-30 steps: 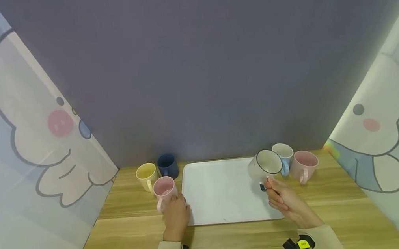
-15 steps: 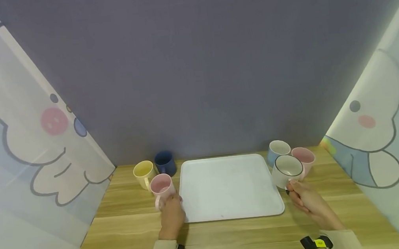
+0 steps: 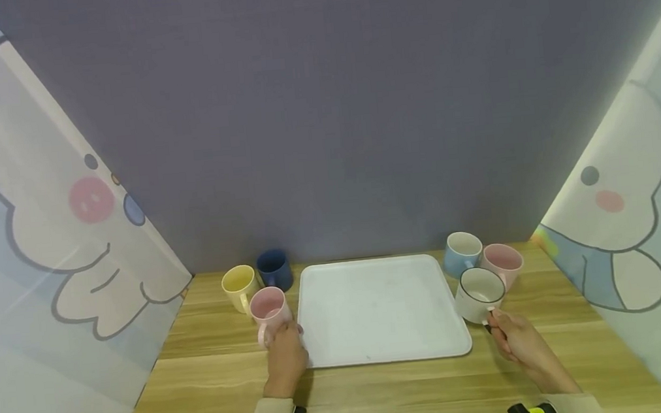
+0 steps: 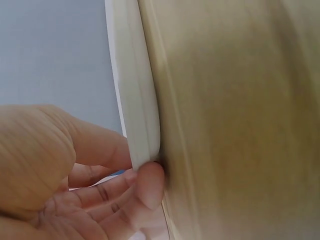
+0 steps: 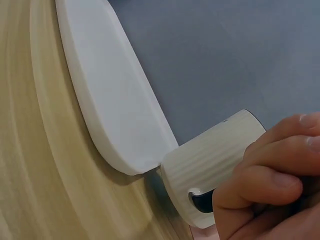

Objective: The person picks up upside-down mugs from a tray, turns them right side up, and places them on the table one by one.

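Observation:
In the head view my right hand (image 3: 522,347) holds a white mug with a dark rim (image 3: 480,295) by its handle, just right of the white tray (image 3: 375,311). The right wrist view shows fingers (image 5: 260,185) curled at the mug's dark-edged handle, with the mug's ribbed side (image 5: 210,160) close by the tray's corner. At the tray's left side my left hand (image 3: 287,360) pinches the edge; in the left wrist view a fingertip (image 4: 150,185) lies against the tray rim (image 4: 137,90). A pink mug (image 3: 269,310) stands just beyond that hand.
Behind the left pink mug stand a yellow mug (image 3: 239,285) and a dark blue mug (image 3: 274,270). At the back right are a light blue mug (image 3: 458,262) and another pink mug (image 3: 506,263). A grey panel (image 3: 324,135) rises behind the wooden table (image 3: 383,399).
My right hand has carried the white mug from over the tray's right part to the right and down, beside the tray. The left hand stays at the tray's left edge.

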A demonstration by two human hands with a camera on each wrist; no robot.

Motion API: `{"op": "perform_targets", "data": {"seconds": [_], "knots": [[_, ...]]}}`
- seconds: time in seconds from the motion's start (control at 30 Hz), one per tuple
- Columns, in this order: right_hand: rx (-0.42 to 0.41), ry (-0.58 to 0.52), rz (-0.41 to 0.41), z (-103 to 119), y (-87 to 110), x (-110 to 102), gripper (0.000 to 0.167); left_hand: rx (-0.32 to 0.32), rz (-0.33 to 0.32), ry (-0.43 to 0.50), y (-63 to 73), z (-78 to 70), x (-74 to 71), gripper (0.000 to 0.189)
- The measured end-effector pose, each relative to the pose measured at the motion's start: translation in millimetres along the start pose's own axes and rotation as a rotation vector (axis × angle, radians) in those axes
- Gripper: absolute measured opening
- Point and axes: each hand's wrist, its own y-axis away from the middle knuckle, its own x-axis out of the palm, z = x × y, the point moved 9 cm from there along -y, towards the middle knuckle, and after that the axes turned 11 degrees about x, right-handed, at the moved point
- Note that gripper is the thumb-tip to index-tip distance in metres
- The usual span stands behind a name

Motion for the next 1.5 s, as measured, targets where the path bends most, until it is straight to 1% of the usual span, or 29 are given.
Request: {"op": "perform_targets", "data": {"seconds": [0.27, 0.57, 0.73, 0.87, 1.0, 1.1, 1.17, 1.27, 1.37, 1.43, 1.5], "knots": [[-0.009, 0.01, -0.03, -5.2, -3.2, -7.3, 0.045, 0.005, -0.002, -0.003, 0.7, -1.2, 2.6, 0.029], [0.012, 0.047, -0.06, -15.7, -6.5, -11.7, 0.045, 0.039, -0.042, -0.026, 2.2, -2.0, 2.5, 0.028], [0.018, 0.037, -0.057, -18.9, -7.0, -13.0, 0.047, 0.038, -0.046, -0.025, 2.2, -1.8, 1.1, 0.027], [0.046, 0.06, -0.065, -19.1, -7.4, -13.7, 0.046, 0.025, -0.036, -0.015, 2.5, -0.9, 1.1, 0.027], [0.112, 0.144, -0.1, -18.9, -5.8, -16.1, 0.042, 0.013, -0.032, -0.009, 3.3, -0.6, 1.6, 0.027], [0.16, 0.185, -0.137, -17.6, -2.9, -18.8, 0.04, 0.007, -0.048, -0.028, 3.8, -0.4, 1.9, 0.026], [0.17, 0.185, -0.171, -14.7, -0.5, -21.1, 0.042, 0.003, -0.067, -0.047, 4.2, -0.6, 1.4, 0.026], [0.155, 0.164, -0.237, -7.8, 4.1, -23.7, 0.045, -0.004, -0.099, -0.072, 4.4, -3.0, -1.5, 0.022], [0.102, 0.16, -0.301, 3.2, 7.6, -21.8, 0.039, -0.02, -0.115, -0.08, 3.7, -6.9, -6.2, 0.019], [0.045, 0.172, -0.315, 11.8, 7.8, -15.8, 0.032, -0.025, -0.122, -0.08, 1.3, -11.0, -10.0, 0.017], [-0.007, 0.195, -0.305, 19.5, 6.8, -6.4, 0.023, -0.006, -0.136, -0.071, -3.2, -17.5, -14.0, 0.019]]}}
